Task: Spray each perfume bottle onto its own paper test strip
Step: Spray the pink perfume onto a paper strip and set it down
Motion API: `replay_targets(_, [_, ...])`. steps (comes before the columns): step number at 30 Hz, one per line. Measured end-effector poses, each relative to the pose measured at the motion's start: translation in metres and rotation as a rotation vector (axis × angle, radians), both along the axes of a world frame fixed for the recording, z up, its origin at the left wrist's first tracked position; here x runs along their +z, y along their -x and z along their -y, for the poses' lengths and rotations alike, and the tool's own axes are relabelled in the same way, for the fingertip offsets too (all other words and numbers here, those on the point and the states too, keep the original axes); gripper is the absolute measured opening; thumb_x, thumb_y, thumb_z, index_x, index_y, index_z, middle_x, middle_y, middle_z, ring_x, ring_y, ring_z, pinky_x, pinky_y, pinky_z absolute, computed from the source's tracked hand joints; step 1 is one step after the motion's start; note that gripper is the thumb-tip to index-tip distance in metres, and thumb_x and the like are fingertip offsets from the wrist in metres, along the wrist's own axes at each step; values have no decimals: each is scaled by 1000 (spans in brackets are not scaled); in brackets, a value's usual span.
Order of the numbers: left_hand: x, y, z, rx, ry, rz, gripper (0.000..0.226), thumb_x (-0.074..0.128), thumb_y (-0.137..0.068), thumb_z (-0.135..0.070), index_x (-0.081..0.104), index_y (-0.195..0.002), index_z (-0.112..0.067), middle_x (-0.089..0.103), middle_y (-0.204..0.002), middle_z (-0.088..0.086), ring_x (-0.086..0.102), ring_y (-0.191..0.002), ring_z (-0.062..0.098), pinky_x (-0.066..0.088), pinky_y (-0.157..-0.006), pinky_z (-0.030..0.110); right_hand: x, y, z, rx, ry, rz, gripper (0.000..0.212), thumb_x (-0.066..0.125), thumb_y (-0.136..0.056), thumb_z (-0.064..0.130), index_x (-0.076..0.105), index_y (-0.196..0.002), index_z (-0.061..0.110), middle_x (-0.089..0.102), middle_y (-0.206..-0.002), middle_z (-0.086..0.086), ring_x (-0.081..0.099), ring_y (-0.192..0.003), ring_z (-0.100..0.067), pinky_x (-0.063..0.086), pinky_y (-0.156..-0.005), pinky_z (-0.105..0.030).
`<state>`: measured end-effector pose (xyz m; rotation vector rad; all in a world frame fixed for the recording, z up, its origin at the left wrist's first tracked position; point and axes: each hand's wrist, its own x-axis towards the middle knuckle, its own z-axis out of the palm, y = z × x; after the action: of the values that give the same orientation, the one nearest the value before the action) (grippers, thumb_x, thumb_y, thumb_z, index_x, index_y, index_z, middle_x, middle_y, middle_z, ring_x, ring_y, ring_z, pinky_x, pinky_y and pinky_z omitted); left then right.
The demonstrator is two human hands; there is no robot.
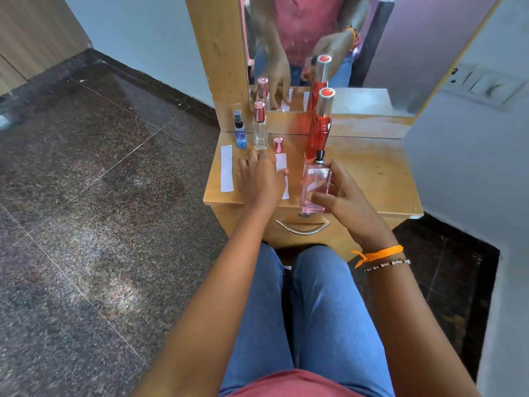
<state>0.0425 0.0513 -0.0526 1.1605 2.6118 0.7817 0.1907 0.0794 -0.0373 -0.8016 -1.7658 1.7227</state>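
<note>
My right hand [342, 193] holds a pink square perfume bottle [315, 186] upright over the table's front edge, its black spray nozzle bare. Its pink cap [278, 144] stands alone behind a paper strip [282, 164]. My left hand [260, 179] lies flat on the table, fingers pressing on that strip and covering part of it. A second strip [226, 169] lies free at the left. Behind stand a small blue spray bottle [240, 133], a clear bottle with a pink cap [260, 126] and a tall red bottle with a silver cap [320, 124].
The small wooden dressing table [372, 173] has a mirror [357, 53] at the back reflecting the bottles and hands. A drawer with a metal handle [303, 226] sits under the front edge. My knees in jeans are just below. A wall stands close at the right.
</note>
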Motion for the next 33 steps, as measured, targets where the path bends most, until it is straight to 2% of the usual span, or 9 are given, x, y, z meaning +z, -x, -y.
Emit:
replay_targets(5, [0, -3, -1, 19, -64, 54, 27, 66, -84, -24, 59, -109, -17, 56, -122, 4, 46, -116, 29, 37, -92, 37, 3, -2, 2, 2, 214, -177, 45, 64, -76, 9, 49, -117, 20, 52, -86, 0, 51, -72, -19, 46, -65, -35])
replay_targets(8, [0, -5, -1, 6, 13, -37, 40, 63, -86, -27, 55, -124, -16, 47, -134, 6, 43, -119, 31, 38, -93, 38, 2, -2, 4, 20, 224, -205, 44, 63, -77, 8, 50, -117, 18, 51, -82, -1, 48, -70, -19, 41, -65, -34])
replay_targets(13, [-2, -4, 3, 10, -13, -25, 29, 62, -87, -24, 62, -116, -23, 49, -131, 1, 39, -123, 28, 34, -96, 35, 0, -1, 6, 30, 233, -206, 40, 63, -76, 7, 52, -114, 18, 51, -76, 2, 45, -66, -19, 37, -63, -34])
replay_targets(16, [-2, -5, 7, 25, -72, 20, 24, 62, -86, -20, 64, -111, -24, 59, -120, 0, 47, -114, 28, 41, -89, 37, 0, 0, 6, 37, 238, -209, 40, 62, -77, 7, 51, -115, 18, 52, -77, 3, 46, -67, -18, 40, -62, -33])
replay_targets(20, [3, -6, 11, 34, -209, 205, 37, 67, -81, -11, 56, -114, -21, 68, -91, 1, 61, -91, 23, 47, -75, 34, 1, -2, 7, 62, 289, -250, 47, 60, -77, 6, 46, -121, 18, 50, -86, -2, 53, -68, -15, 52, -63, -27])
replay_targets(23, [11, -6, 17, 34, -292, 385, 45, 74, -76, -12, 53, -115, -15, 63, -80, -2, 60, -82, 17, 46, -75, 30, 3, -2, 9, 91, 346, -308, 53, 55, -75, 1, 41, -123, 18, 48, -88, -6, 52, -72, -14, 53, -63, -28])
replay_targets(27, [16, -5, 24, 21, -369, 612, 16, 76, -75, -15, 65, -87, -12, 64, -75, -1, 60, -76, 13, 48, -71, 25, 6, 0, 12, 52, 291, -283, 54, 58, -81, -2, 35, -125, 20, 58, -88, 0, 58, -72, -12, 55, -61, -28])
replay_targets(30, [18, -5, 29, -3, -426, 663, 6, 74, -77, -14, 68, -79, -11, 65, -72, -1, 61, -74, 12, 48, -71, 25, 8, -1, 14, -6, 218, -233, 55, 60, -85, -3, 34, -127, 18, 66, -89, 4, 63, -72, -12, 58, -58, -31])
replay_targets(33, [22, -7, 33, -27, -450, 708, 3, 71, -80, -11, 70, -80, -9, 65, -71, -2, 58, -69, 8, 46, -67, 20, 8, -1, 16, 13, 242, -287, 33, 53, -91, 6, 41, -121, 13, 67, -97, 0, 60, -75, -11, 54, -62, -26])
